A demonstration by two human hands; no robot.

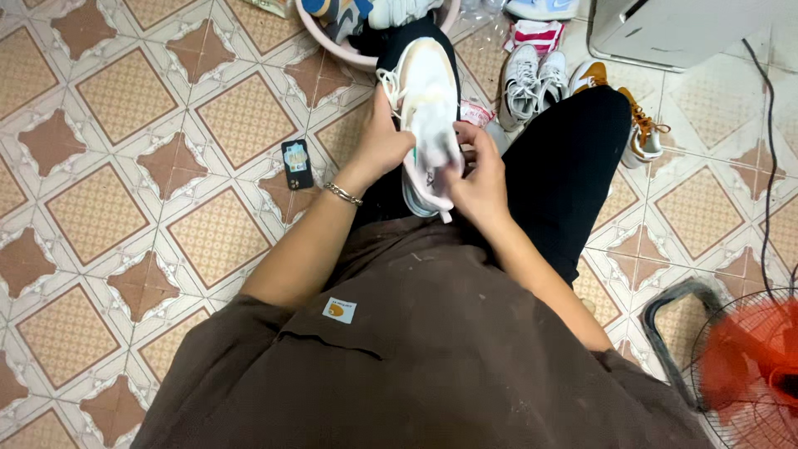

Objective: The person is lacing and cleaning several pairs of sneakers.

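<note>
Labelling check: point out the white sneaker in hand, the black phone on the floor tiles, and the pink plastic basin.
white sneaker (pixel 428 100), head view, upper.
black phone (pixel 297 165), head view, back.
pink plastic basin (pixel 332 43), head view, rim.

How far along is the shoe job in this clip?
Done: nothing shows as finished, as far as I can tell. In hand: a white sneaker lies across the person's lap, the left hand holding its side, the right hand pressing something pale at its heel. Left: a grey pair and an orange-trimmed sneaker on the floor, more shoes in the pink basin.
</note>
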